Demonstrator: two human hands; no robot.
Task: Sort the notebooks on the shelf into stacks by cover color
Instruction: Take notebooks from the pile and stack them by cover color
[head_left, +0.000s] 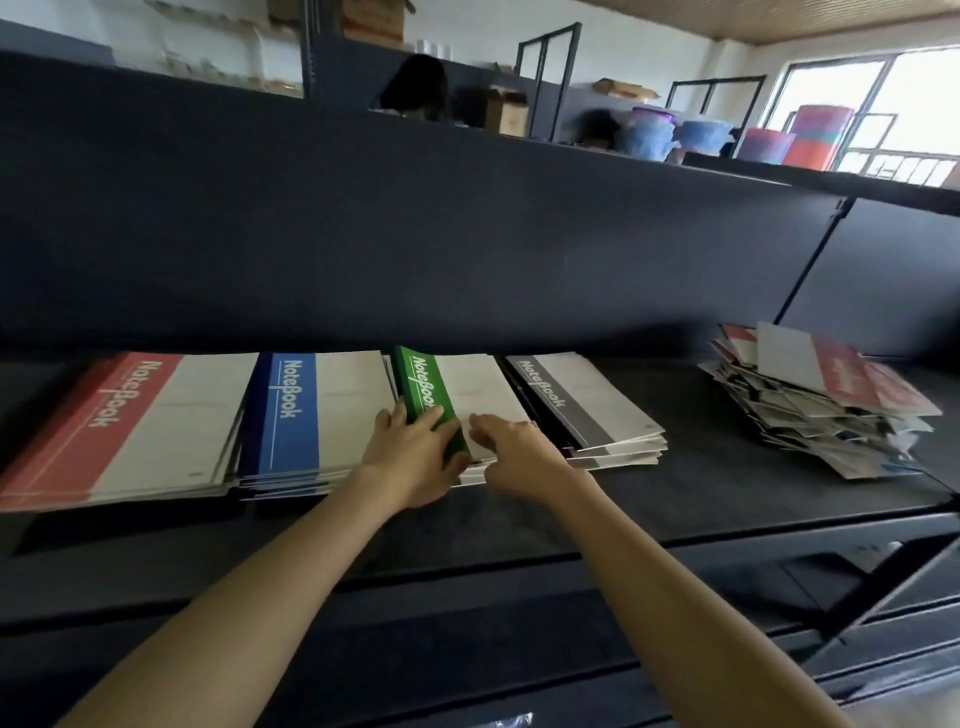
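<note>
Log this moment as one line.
step: green stack | left hand: flat on green band | right hand: on white cover | sorted: red stack, blue stack, grey stack | unsorted pile: far right

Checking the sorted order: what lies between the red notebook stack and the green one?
The blue stack sits between the red stack and the green stack, as the head view shows.
</note>
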